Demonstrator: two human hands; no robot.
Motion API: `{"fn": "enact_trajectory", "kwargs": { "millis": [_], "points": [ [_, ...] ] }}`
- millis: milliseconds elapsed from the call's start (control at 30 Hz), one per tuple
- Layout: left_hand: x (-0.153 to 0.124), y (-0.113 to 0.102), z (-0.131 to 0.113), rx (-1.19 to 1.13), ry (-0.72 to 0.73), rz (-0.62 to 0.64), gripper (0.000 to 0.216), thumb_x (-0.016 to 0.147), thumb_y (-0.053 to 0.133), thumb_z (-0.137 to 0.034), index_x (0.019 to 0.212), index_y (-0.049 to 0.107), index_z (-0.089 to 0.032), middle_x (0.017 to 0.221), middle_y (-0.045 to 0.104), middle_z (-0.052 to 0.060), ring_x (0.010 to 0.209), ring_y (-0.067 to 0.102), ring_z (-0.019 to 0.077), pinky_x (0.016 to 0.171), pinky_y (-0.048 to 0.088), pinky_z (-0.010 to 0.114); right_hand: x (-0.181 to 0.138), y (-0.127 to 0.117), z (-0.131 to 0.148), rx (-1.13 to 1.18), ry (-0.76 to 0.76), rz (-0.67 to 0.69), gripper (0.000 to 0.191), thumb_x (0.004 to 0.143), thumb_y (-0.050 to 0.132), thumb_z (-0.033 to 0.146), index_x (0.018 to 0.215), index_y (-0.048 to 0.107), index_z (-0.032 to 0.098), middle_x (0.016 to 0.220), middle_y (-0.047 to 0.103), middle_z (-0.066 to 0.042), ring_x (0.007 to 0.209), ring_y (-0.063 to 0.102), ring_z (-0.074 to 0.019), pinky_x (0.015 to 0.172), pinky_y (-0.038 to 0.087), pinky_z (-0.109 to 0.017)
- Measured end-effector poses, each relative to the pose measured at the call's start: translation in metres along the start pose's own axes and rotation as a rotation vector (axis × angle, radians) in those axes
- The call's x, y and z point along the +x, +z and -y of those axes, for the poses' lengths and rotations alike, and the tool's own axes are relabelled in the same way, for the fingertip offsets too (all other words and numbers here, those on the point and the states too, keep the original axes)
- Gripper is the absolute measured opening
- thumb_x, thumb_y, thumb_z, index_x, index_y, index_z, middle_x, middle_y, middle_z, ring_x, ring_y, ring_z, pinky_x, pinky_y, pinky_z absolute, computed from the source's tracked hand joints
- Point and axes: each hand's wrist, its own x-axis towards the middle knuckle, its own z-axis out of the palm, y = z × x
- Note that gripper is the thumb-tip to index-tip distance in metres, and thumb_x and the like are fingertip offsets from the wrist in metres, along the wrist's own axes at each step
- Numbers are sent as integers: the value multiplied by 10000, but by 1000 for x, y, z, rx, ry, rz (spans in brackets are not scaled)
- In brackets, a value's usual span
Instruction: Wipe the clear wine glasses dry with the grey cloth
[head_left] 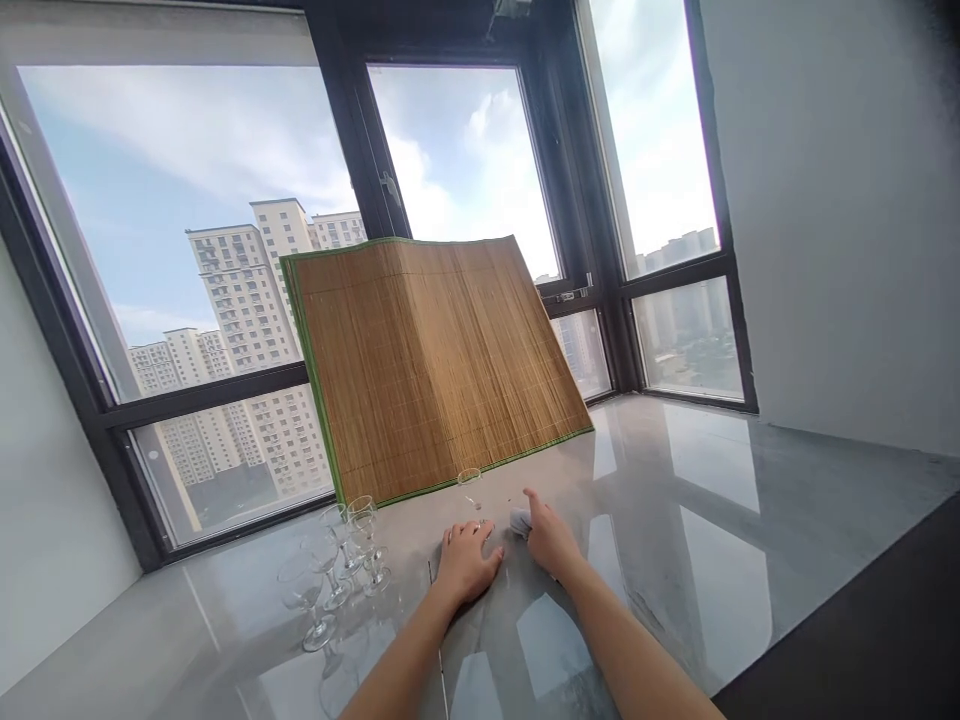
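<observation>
My left hand (465,562) lies flat on the glossy grey counter (675,520) with its fingers spread, holding nothing. My right hand (547,535) rests just to its right, fingers closed around a small pale cloth (520,520), one finger pointing forward. A single clear stemmed glass (470,488) stands right in front of both hands. To the left of my left hand stands a group of several clear stemmed glasses (334,570).
A brown bamboo mat (427,360) with a green edge leans against the window behind the glasses. Large windows (187,250) with dark frames run along the back, a white wall (840,220) stands at the right, and the counter's dark front edge (862,620) is at the lower right.
</observation>
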Motion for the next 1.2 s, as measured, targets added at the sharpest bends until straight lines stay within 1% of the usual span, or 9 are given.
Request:
{"fn": "enact_trajectory", "kwargs": {
  "millis": [133,300,500,633,700,767,833,933,1200],
  "points": [
    [-62,-12,12,-16,15,-33,610,841,458,-553,1387,547,-296,1396,564,45,1295,435,300,1161,234,433,-2,-1,1,0,-4,-1,743,761,350,-43,1483,301,127,1136,660,-137,1138,562,-239,842,396,-286],
    [-124,-21,45,48,-204,-48,612,847,434,-551,1393,542,-297,1446,522,39,1356,379,321,1168,214,457,-2,1,-1,1,-19,15,728,768,327,-53,1473,305,124,1177,655,-139,1175,540,-233,874,380,-298],
    [-138,-18,79,117,-475,-73,668,861,405,-542,1452,469,-236,1522,433,96,1406,325,342,1165,186,509,0,5,-5,-1,-4,-1,705,785,328,-40,1471,326,119,1144,664,-153,1134,567,-241,831,382,-309],
    [-137,-13,79,137,-592,-80,754,850,442,-555,1491,379,-163,1584,295,174,1451,231,375,1157,184,525,0,4,-4,10,7,0,713,780,353,-29,1475,329,128,1150,666,-146,1109,589,-231,813,390,-297],
    [-140,-14,75,145,-623,-145,715,838,482,-518,1457,410,-168,1563,316,181,1431,261,378,1135,227,512,0,4,-4,15,13,0,711,784,374,-13,1479,332,132,1147,665,-148,1090,603,-237,807,398,-301],
    [-143,-16,69,119,-580,-215,539,843,483,-431,1310,539,-167,1418,486,176,1320,413,342,1074,316,455,1,5,-5,26,18,-2,713,788,377,-2,1486,327,135,1155,664,-153,1091,609,-243,799,405,-299],
    [-146,-19,64,39,-436,-206,326,870,429,-351,1054,640,-184,1139,645,134,1081,568,272,933,408,371,2,6,-6,41,24,6,712,803,369,15,1500,307,143,1178,660,-156,1096,613,-244,769,413,-286],
    [-147,-20,58,-52,-224,-94,292,886,395,-316,744,631,-219,829,678,77,809,603,214,739,407,312,3,7,-8,49,34,31,704,823,366,50,1515,286,153,1191,660,-156,1069,629,-245,727,420,-273],
    [-144,-15,55,-40,-202,-116,293,860,444,-352,682,637,-222,772,694,56,756,600,204,693,368,303,2,6,-4,6,17,43,762,784,375,30,1530,253,124,1212,641,-183,1157,581,-273,816,416,-322]
  ]
}}
